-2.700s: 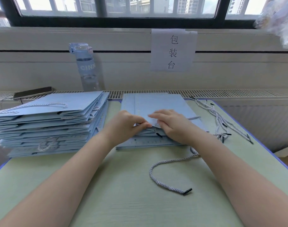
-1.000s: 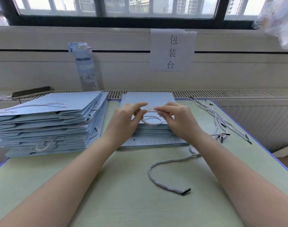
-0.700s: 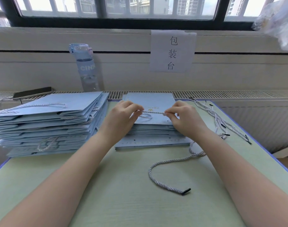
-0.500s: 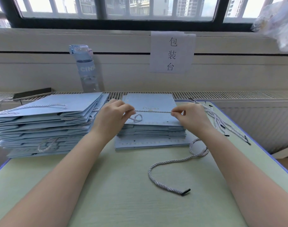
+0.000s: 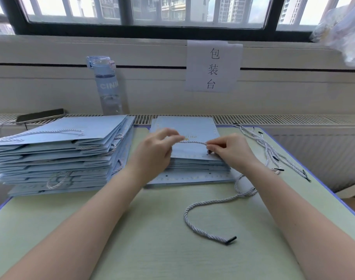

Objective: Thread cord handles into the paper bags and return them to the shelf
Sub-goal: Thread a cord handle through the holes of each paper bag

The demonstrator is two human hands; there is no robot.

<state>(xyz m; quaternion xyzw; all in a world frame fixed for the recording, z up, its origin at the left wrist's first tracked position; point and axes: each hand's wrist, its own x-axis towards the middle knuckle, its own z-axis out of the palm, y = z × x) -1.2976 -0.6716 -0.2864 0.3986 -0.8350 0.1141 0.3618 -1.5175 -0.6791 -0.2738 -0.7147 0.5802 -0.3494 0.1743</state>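
Two bare forearms enter the view from the bottom edge; no sleeves are visible on either. The left hand (image 5: 154,152) and right hand (image 5: 231,151) carry no gloves, rings, or wrist items. Fingernails are short and unpainted.

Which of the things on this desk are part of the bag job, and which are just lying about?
Part of the job: left hand, right hand, stretched cord, middle bag stack, finished bags, spare cords.
Just lying about: water bottle, phone, paper sign.

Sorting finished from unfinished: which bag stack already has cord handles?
The taller stack of bags on the left; cord loops poke from its bags, unlike the middle stack.
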